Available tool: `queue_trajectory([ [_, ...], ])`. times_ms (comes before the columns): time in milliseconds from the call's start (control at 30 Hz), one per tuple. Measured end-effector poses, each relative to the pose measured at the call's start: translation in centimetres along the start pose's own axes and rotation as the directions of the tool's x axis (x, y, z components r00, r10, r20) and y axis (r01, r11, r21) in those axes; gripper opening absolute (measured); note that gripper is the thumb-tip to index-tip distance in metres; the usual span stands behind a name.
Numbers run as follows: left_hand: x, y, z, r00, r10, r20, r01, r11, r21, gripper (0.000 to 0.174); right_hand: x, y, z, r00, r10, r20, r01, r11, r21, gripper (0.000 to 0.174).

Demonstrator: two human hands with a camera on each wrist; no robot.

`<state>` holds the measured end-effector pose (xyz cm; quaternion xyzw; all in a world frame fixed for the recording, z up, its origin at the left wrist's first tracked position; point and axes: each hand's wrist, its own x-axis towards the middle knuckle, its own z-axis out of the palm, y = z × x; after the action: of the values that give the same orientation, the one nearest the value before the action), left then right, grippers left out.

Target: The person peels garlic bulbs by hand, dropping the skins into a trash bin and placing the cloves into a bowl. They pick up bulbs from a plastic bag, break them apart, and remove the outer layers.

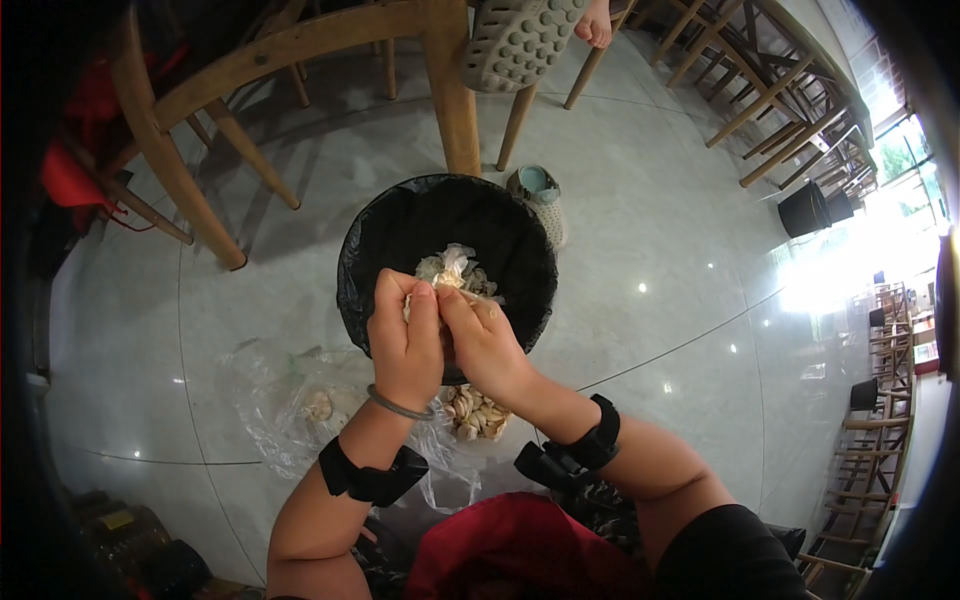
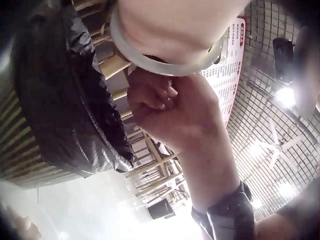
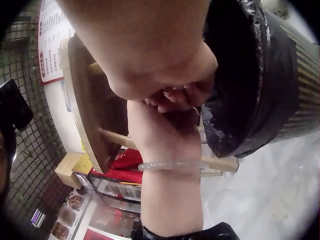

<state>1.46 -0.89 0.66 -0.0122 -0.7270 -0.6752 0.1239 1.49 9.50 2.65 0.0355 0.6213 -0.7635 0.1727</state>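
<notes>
In the head view my left hand (image 1: pixel 408 335) and right hand (image 1: pixel 488 338) meet over the near side of a black-lined bin (image 1: pixel 365 235). Between their thumbs and fingertips both pinch a pale, papery piece of garlic (image 1: pixel 441 284). Most of it is hidden by the fingers; I cannot tell whether it is a clove or part of a bulb. White garlic skins (image 1: pixel 483 281) lie down in the bin. Peeled-looking and skinned cloves (image 1: pixel 476 416) sit in a heap just below my wrists. Both wrist views show the curled hands pressed together beside the bin's rim.
A clear plastic bag (image 1: pixel 275 415) lies on the tiled floor at left, with a garlic bulb (image 1: pixel 318 405) in it. Behind the bin stand a wooden chair (image 1: pixel 450 95) and a pale shoe (image 1: pixel 541 200). Another person's shoe sole (image 1: pixel 522 45) hangs above.
</notes>
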Motion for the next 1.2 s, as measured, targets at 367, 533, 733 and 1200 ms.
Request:
queue_trajectory([
  [367, 0.7, 2.1, 0.8, 0.952, -0.3, -0.067, 0.231, 0.843, -0.486, 0.017, 0.0, 0.5, 0.1, 0.994, -0.106, -0.024, 0.108, 0.99, 0.094, 0.031],
  [533, 1.3, 0.8, -0.3, 0.941, -0.339, 0.009, 0.317, 0.872, -0.374, 0.018, 1.6, -1.4, -2.2, 0.996, -0.04, 0.078, 0.057, 0.97, -0.235, 0.032],
  [733, 1.9, 0.2, -0.5, 0.827, -0.558, 0.069, 0.546, 0.768, -0.333, 0.021, 2.2, -2.1, -5.4, 0.996, -0.09, -0.019, 0.026, 0.48, -0.877, 0.044],
  [1200, 3.3, 1.6, -4.9, 0.637, -0.51, 0.578, 0.61, 0.792, 0.027, 0.042, 1.3, -2.5, -2.8, 0.975, -0.135, 0.174, 0.213, 0.776, -0.594, 0.024],
])
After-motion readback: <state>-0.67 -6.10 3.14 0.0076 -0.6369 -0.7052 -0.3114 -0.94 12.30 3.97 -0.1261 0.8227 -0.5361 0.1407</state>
